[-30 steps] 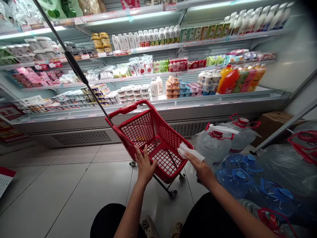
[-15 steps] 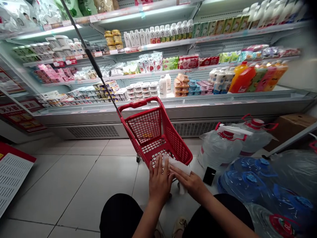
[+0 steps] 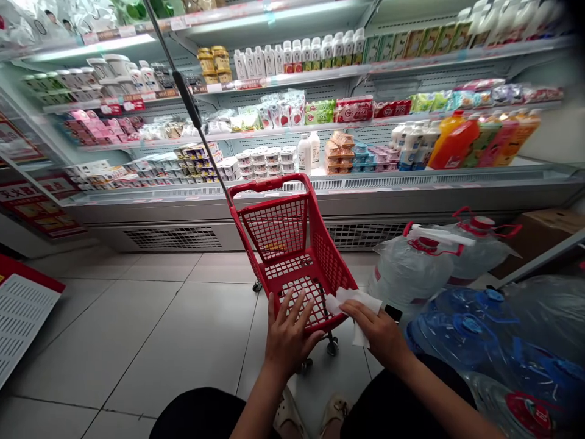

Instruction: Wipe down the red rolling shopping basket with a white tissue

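Note:
A red plastic shopping cart [image 3: 292, 268] with lattice sides stands in front of me, a thin pole rising from its handle end. My left hand [image 3: 289, 335] is at the near rim of the cart, fingers spread and holding nothing; whether it touches the rim I cannot tell. At the cart's near right corner my right hand [image 3: 377, 329] grips a white tissue [image 3: 361, 300], which drapes over the rim and hangs below the fingers.
Behind the cart runs a refrigerated display case [image 3: 205, 235] with shelves of dairy and drinks. Large water jugs [image 3: 461, 323] crowd the floor at right. A dark phone-like slab [image 3: 393, 313] lies by my right hand. A red-and-white rack [image 3: 27, 323] stands at left.
My hands have moved apart: the right has shifted right with the tissue, while the left has spread its fingers. The view has shifted slightly, so the cart sits further right.

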A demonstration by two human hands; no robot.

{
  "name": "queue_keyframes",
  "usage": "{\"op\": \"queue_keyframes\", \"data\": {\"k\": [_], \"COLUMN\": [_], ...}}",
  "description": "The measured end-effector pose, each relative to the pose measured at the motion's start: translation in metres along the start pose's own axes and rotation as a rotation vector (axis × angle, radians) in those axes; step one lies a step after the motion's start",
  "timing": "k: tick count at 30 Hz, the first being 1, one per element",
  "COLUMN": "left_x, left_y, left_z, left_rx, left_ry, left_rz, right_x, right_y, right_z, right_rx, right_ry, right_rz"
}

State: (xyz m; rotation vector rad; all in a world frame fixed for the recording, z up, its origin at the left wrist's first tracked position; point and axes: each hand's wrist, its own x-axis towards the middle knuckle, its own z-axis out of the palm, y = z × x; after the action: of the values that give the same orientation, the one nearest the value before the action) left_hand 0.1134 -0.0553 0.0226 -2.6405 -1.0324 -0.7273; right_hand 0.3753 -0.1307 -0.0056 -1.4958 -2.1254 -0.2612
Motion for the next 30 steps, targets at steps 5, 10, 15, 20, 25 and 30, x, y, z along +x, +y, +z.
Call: {"op": "queue_keyframes", "data": {"k": [5, 10, 15, 20, 25, 30], "left_x": [-0.017, -0.025, -0.030, -0.033, -0.025, -0.016], "left_y": [-0.014, -0.033, -0.044, -0.052, -0.052, -0.019], "left_z": [-0.018, -0.026, -0.032, -0.036, -0.035, -0.022], "left_rx": [0.024, 0.029, 0.045, 0.071, 0.080, 0.027], "left_ry": [-0.059, -0.006, 0.014, 0.010, 0.015, -0.029], "left_rz": [-0.024, -0.070, -0.078, -0.120, -0.190, -0.072], "right_x": [0.005, 0.016, 0.017, 0.012, 0.016, 0.020], "right_y": [-0.040, -0.068, -0.087, -0.065, -0.012, -0.048], "right_z": [-0.002, -0.004, -0.002, -0.007, -0.023, -0.005], "right_rx": [0.020, 0.042, 0.028, 0.046, 0.076, 0.046], "right_ry": [-0.029, -0.049, -0.017, -0.016, -0.062, 0.029], "right_rz": [-0.062, -0.099, -0.135, -0.277, -0.289, -0.165]}}
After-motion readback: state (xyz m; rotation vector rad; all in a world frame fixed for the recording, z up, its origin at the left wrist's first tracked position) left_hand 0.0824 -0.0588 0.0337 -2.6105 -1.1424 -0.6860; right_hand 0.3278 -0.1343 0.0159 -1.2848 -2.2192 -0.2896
